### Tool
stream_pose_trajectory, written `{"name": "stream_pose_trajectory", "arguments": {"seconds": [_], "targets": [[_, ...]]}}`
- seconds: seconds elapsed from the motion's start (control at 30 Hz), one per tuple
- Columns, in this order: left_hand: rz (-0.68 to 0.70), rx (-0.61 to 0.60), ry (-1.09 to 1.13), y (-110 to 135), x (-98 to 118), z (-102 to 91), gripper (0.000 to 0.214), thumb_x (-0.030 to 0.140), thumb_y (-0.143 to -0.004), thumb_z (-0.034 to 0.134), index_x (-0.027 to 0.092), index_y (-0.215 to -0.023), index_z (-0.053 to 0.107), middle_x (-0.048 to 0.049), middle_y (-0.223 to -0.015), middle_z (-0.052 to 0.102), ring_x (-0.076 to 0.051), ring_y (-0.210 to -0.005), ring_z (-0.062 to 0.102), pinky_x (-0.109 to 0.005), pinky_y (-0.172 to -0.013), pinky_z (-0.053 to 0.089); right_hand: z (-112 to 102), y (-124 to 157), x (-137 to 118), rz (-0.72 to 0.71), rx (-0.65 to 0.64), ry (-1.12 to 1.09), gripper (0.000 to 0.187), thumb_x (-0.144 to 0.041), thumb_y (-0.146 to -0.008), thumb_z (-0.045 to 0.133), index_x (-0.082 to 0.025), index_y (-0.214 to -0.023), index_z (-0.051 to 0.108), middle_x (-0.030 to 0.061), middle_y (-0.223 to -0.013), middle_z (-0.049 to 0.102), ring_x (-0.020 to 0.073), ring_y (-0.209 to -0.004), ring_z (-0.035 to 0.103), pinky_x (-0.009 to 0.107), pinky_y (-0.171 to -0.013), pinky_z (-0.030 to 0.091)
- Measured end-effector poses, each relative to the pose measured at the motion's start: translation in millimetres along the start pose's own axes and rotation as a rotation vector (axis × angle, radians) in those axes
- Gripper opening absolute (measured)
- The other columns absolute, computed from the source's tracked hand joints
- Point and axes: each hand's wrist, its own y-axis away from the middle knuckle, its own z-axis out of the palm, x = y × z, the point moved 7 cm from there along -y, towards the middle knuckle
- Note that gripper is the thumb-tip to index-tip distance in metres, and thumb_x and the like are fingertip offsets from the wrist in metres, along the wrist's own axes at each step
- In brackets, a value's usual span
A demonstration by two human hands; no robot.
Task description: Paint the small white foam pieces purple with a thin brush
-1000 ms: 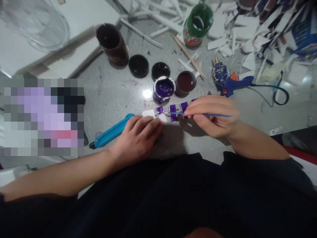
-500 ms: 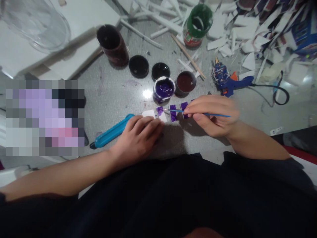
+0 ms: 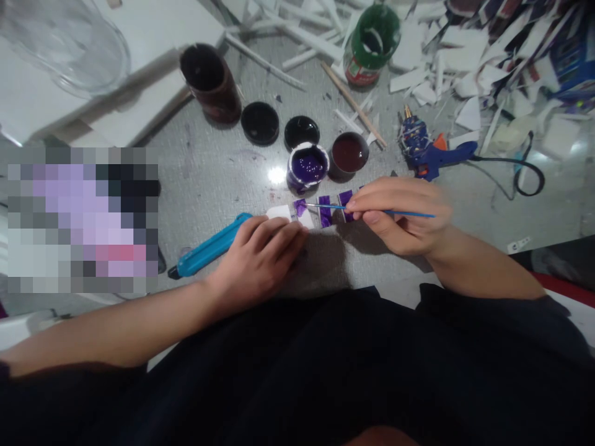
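A thin blue paintbrush (image 3: 390, 212) is pinched in my right hand (image 3: 404, 214), its tip on a partly purple section of a white strip (image 3: 305, 218). Purple blocks alternate with white along this strip, whose right part runs under my right hand. Bent over the strip's left part, the fingers of my left hand (image 3: 263, 254) hold it down on the table; the thumb is hidden. Just above the strip stands an open jar of purple paint (image 3: 308, 166) with a white-smeared rim. A blue utility knife (image 3: 211, 248) lies beside my left hand.
Behind the purple jar are a dark red paint cap (image 3: 349, 153), two black lids (image 3: 260, 124), a dark brown jar (image 3: 211, 83) and a green jar (image 3: 372, 46). A blue glue gun (image 3: 432, 152) lies at right, near white scraps (image 3: 458, 56). A wooden stick (image 3: 353, 105) lies between.
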Motion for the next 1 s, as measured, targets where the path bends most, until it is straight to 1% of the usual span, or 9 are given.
{"name": "stream_pose_trajectory", "arguments": {"seconds": [0.07, 0.17, 0.33, 0.43, 0.53, 0.67, 0.77, 0.87, 1.0], "targets": [[-0.009, 0.000, 0.019, 1, -1, 1.2, 0.050, 0.028, -0.115, 0.074, 0.017, -0.163, 0.075, -0.0183, -0.145, 0.083, -0.036, -0.135, 0.073, -0.056, -0.120, 0.065, -1, 0, 1, 0.020, 0.039, -0.013, 0.021, -0.015, -0.110, 0.074, -0.022, -0.125, 0.087, 0.0052, -0.104, 0.091, 0.0192, -0.093, 0.089, 0.031, -0.080, 0.076], [-0.019, -0.001, 0.032, 4, -2, 3.1, 0.052, 0.028, -0.114, 0.075, 0.016, -0.164, 0.074, -0.0195, -0.145, 0.083, -0.037, -0.136, 0.073, -0.057, -0.120, 0.065, -2, 0, 1, 0.041, 0.072, -0.037, 0.020, -0.017, -0.111, 0.074, -0.025, -0.122, 0.088, 0.0040, -0.101, 0.091, 0.0190, -0.090, 0.088, 0.031, -0.077, 0.075], [-0.029, -0.028, 0.049, 4, -3, 5.2, 0.054, 0.027, -0.114, 0.074, 0.018, -0.167, 0.072, -0.0184, -0.147, 0.083, -0.038, -0.137, 0.073, -0.059, -0.121, 0.064, -4, -1, 0, 0.037, 0.065, -0.045, 0.019, -0.018, -0.111, 0.072, -0.026, -0.115, 0.089, 0.0026, -0.095, 0.089, 0.0183, -0.082, 0.086, 0.030, -0.070, 0.073], [-0.012, 0.005, 0.025, 1, -1, 0.7, 0.047, 0.026, -0.116, 0.071, 0.013, -0.161, 0.075, -0.0189, -0.143, 0.084, -0.036, -0.135, 0.073, -0.056, -0.119, 0.064, -3, -1, 0, 0.041, 0.026, -0.039, 0.020, -0.017, -0.110, 0.071, -0.027, -0.114, 0.088, 0.0020, -0.095, 0.090, 0.0180, -0.080, 0.087, 0.030, -0.070, 0.073], [0.018, 0.037, -0.021, -3, 1, -5.1, 0.040, 0.027, -0.120, 0.065, 0.008, -0.153, 0.078, -0.0184, -0.137, 0.086, -0.034, -0.130, 0.074, -0.052, -0.116, 0.064, -4, -2, -1, 0.020, 0.022, -0.023, 0.017, -0.015, -0.108, 0.072, -0.024, -0.113, 0.086, 0.0027, -0.095, 0.090, 0.0173, -0.082, 0.087, 0.028, -0.072, 0.073], [0.039, 0.037, -0.039, -6, 2, -9.1, 0.039, 0.027, -0.122, 0.063, 0.006, -0.152, 0.077, -0.0185, -0.135, 0.086, -0.033, -0.128, 0.074, -0.050, -0.115, 0.064, -5, -4, -3, -0.007, 0.039, 0.041, 0.017, -0.016, -0.108, 0.072, -0.026, -0.113, 0.085, 0.0012, -0.094, 0.089, 0.0177, -0.083, 0.087, 0.030, -0.071, 0.073], [0.032, 0.034, -0.036, -7, 1, -9.1, 0.038, 0.027, -0.122, 0.063, 0.008, -0.151, 0.078, -0.0178, -0.135, 0.086, -0.033, -0.129, 0.074, -0.050, -0.116, 0.063, -5, -3, -3, -0.009, 0.057, 0.020, 0.015, -0.017, -0.109, 0.073, -0.025, -0.114, 0.085, 0.0016, -0.094, 0.089, 0.0180, -0.082, 0.087, 0.030, -0.069, 0.072], [0.027, 0.037, -0.027, -5, 1, -7.2, 0.039, 0.026, -0.121, 0.063, 0.007, -0.152, 0.078, -0.0187, -0.135, 0.085, -0.033, -0.130, 0.073, -0.050, -0.116, 0.064, -5, -2, -2, 0.004, 0.071, -0.020, 0.017, -0.016, -0.110, 0.072, -0.023, -0.115, 0.086, 0.0034, -0.094, 0.089, 0.0186, -0.083, 0.087, 0.030, -0.071, 0.072], [0.008, 0.019, -0.011, -1, 0, -1.3, 0.043, 0.028, -0.118, 0.068, 0.011, -0.157, 0.076, -0.0182, -0.140, 0.084, -0.034, -0.133, 0.073, -0.053, -0.119, 0.063, -4, -3, -2, -0.029, 0.064, -0.028, 0.020, -0.017, -0.110, 0.074, -0.026, -0.121, 0.087, 0.0023, -0.092, 0.089, 0.0199, -0.081, 0.087, 0.032, -0.069, 0.073]]}}
